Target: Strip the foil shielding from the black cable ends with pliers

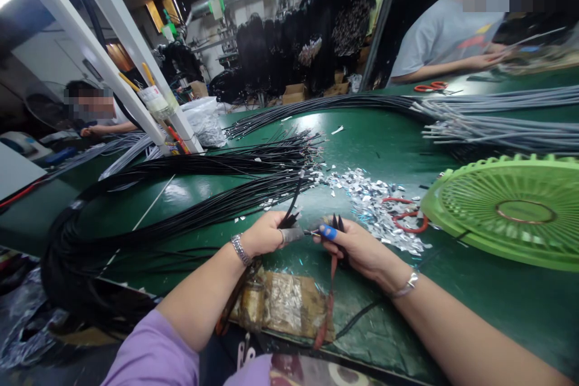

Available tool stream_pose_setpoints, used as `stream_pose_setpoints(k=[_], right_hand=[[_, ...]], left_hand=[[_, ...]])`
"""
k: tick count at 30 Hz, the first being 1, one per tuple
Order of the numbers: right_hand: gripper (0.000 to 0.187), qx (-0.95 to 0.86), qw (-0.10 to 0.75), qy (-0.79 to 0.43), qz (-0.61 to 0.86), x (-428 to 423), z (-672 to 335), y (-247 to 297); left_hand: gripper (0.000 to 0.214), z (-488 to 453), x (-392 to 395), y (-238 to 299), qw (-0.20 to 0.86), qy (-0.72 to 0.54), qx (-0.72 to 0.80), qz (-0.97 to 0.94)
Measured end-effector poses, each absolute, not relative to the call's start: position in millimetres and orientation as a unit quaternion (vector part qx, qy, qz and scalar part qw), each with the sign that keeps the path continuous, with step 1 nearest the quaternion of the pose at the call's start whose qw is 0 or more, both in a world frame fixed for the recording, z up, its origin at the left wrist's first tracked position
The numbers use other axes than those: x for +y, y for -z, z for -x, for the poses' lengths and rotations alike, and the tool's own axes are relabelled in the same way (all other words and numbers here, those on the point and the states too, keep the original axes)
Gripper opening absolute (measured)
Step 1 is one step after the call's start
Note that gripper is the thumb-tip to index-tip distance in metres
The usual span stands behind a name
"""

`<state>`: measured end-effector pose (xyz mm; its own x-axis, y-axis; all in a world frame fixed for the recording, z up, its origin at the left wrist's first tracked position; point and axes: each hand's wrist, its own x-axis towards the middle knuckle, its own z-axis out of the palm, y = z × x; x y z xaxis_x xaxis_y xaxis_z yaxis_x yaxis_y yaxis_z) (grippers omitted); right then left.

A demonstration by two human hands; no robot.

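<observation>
My left hand is closed on a thin black cable, with grey wrapping on a fingertip. Close beside it, my right hand pinches near the cable's end, where fine wires show between the hands. Blue tape is wrapped round one right finger. Two dark points of a tool rise out of the right hand; its kind is unclear. A red strip hangs below that hand. Behind lie bundles of black cables, their stripped ends toward the middle.
Silvery foil scraps lie around red-handled scissors on the green table. A green fan cover is at right, grey cables behind it. A taped cardboard piece lies in front. Co-workers sit at far left and right.
</observation>
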<state>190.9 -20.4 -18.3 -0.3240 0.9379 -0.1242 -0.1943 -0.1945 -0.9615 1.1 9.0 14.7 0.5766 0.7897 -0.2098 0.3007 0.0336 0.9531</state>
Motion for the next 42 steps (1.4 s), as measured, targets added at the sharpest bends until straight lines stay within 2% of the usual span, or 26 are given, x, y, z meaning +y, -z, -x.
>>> stream_pose_setpoints(k=[12, 23, 29, 33, 42], right_hand=[[0.048, -0.468, 0.425, -0.670, 0.390, -20.5, -190.3, 17.3], [0.032, -0.472, 0.412, -0.654, 0.424, -22.8, -184.8, 15.7], [0.038, -0.510, 0.401, -0.618, 0.443, -24.9, -183.3, 14.5], [0.045, -0.496, 0.430, -0.598, 0.460, -24.7, -184.3, 12.6], [0.047, -0.415, 0.449, -0.663, 0.432, -23.1, -186.5, 16.5]], left_hand=[[0.046, 0.1, 8.6, -14.7, 0.585, -0.204, 0.414, -0.668], [0.045, -2.5, 9.1, -13.7, 0.536, -0.229, 0.374, -0.721], [0.042, -2.2, 9.9, -7.9, 0.505, -0.224, 0.356, -0.754], [0.043, -2.4, 10.8, -9.0, 0.488, -0.240, 0.379, -0.749], [0.038, -0.3, 12.2, -12.8, 0.459, -0.276, 0.392, -0.748]])
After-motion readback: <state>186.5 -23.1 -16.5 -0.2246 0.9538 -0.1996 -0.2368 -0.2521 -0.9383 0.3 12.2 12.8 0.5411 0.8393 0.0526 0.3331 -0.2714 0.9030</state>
